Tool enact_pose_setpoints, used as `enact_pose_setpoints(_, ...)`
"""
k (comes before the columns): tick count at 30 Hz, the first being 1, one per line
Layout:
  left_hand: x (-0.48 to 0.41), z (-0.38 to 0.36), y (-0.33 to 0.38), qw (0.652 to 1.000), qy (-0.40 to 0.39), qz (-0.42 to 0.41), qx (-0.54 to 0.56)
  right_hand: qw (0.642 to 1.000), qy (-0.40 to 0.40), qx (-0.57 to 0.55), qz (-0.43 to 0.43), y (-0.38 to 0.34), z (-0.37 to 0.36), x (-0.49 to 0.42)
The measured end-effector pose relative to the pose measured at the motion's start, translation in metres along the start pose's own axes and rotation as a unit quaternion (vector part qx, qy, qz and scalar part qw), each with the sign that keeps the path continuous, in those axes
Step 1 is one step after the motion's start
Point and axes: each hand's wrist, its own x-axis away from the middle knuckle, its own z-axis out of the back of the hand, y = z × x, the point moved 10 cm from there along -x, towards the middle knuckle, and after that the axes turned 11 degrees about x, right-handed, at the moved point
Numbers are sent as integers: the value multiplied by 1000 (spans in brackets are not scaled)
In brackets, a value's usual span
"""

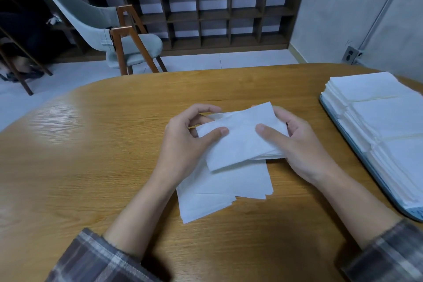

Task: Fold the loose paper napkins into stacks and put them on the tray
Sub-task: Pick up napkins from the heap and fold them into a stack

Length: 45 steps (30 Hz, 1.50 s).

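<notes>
Both hands are on one item. The left hand [187, 137] and right hand [302, 146] hold a folded white paper napkin bundle [240, 144] over the middle of the oval light-wood table [91, 155], raised just above the surface. Left grip: thumb flat on the top face near the left edge, fingers curled round the far-left side, clamped on the bundle. Right grip: thumb on the top face, fingers wrapped under and round the right edge, also clamped. Several layered edges show at the bundle's near-right corner, so it is more than one sheet. Its near edge tilts down toward the left. Directly beneath it and nearer to the person lies a small loose pile of flat white napkins [219, 192] on the table, fanned out of line, corners offset, partly covered by the held bundle and the left wrist. The blue-grey tray [410, 214] sits at the right edge of the table, well apart from the hands. It carries stacks of folded white napkins [384, 121] laid in rows that cover nearly all of it, and its right side runs out of view. Plaid sleeves [96, 261] show on both forearms, pushed back from the wrists. Past the far edge of the table stand a grey upholstered chair with wooden legs [103, 25], to the left, and a dark wooden cubby shelf [217, 14] against the far wall, potted plants along its top. A wall socket [350, 54] is on the right wall.
</notes>
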Motion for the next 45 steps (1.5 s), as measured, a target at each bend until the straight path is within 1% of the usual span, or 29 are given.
enact_pose_setpoints(3, 1, -1, 6, 1000, 5, -14, -12, 999, -40, -3, 8, -5, -10, 2)
enact_pose_setpoints(5, 3, -2, 12, 999, 6, -28, -20, 999, -49, 16, 9, -6, -13, 3)
enact_pose_setpoints(12, 3, -2, 12, 999, 14, -26, -33, 999, -28, 42, 17, -9, -11, 4)
enact_pose_setpoints(15, 3, 3, 8, 996, 36, -38, -78, 1000, -5, 4, 26, -10, -6, 3)
enact_pose_setpoints(16, 3, 4, 7, 995, 39, -28, -83, 999, 0, -25, 30, -11, -4, 3)
enact_pose_setpoints(17, 3, 4, 4, 997, 32, -4, -69, 997, 3, -66, 30, -11, -1, 2)
enact_pose_setpoints(19, 4, -7, -5, 997, -14, 73, 23, 992, 5, -123, 25, -10, 2, 0)
enact_pose_setpoints(20, 7, -14, -7, 991, -38, 108, 73, 993, 11, -115, 26, -9, 3, -1)
enact_pose_setpoints(21, 9, -18, -8, 985, -52, 125, 104, 996, 20, -85, 27, -8, 5, -1)
enact_pose_setpoints(22, 9, -20, -8, 985, -54, 122, 114, 998, 24, -54, 26, -7, 5, -1)
enact_pose_setpoints(25, 5, -13, -6, 996, -33, 62, 54, 1000, 0, -24, 20, -5, 1, 0)
enact_pose_setpoints(27, 5, -11, -7, 998, -23, 43, 35, 999, -9, 38, 36, -8, 0, 1)
enact_pose_setpoints(29, 5, -9, -4, 1000, -14, 12, -24, 994, 16, 104, 41, -8, 3, 1)
enact_pose_setpoints(30, 5, -9, -1, 996, -18, -14, -87, 991, 39, 121, 36, -5, 8, 0)
enact_pose_setpoints(32, 4, -16, -2, 972, -67, -55, -217, 984, 93, 146, 27, -2, 20, -2)
enact_pose_setpoints(34, 5, -24, -14, 951, -134, -49, -275, 977, 138, 161, 17, 4, 31, -4)
enact_pose_setpoints(36, 6, -27, -24, 947, -171, -30, -269, 971, 161, 173, 13, 7, 39, -5)
enact_pose_setpoints(40, 7, -35, -27, 948, -196, -29, -247, 969, 161, 186, 15, 9, 38, -4)
enact_pose_setpoints(45, 8, -39, -24, 948, -198, -43, -244, 970, 141, 197, 17, 8, 34, -5)
